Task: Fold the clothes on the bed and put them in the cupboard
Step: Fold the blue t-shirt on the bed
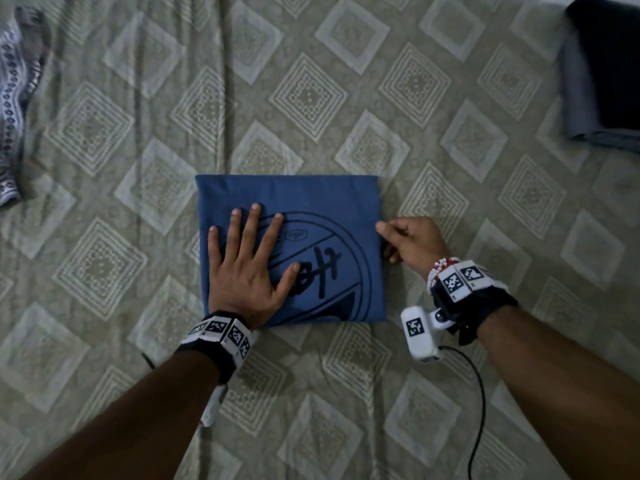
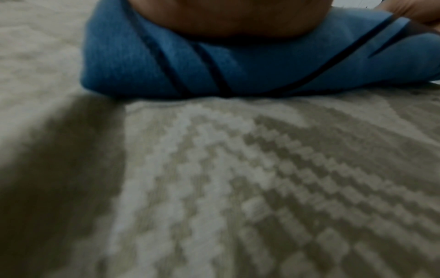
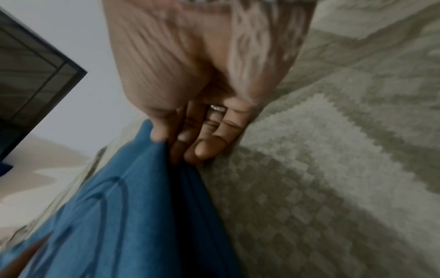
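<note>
Lying flat on the bed (image 1: pixel 450 393), the folded blue shirt (image 1: pixel 311 202) runs left-right; left hand (image 1: pixel 247 268) spread on it, right hand (image 1: pixel 412 242) pinching its right edge.

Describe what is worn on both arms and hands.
Both forearms are bare, no sleeves. The left hand has a black wristband carrying white blocks with black square-code markers. The right hand has the same marker band, a red-and-white bead bracelet, a ring on one finger, and a white marker-tagged camera unit trailing a black cable.
</note>
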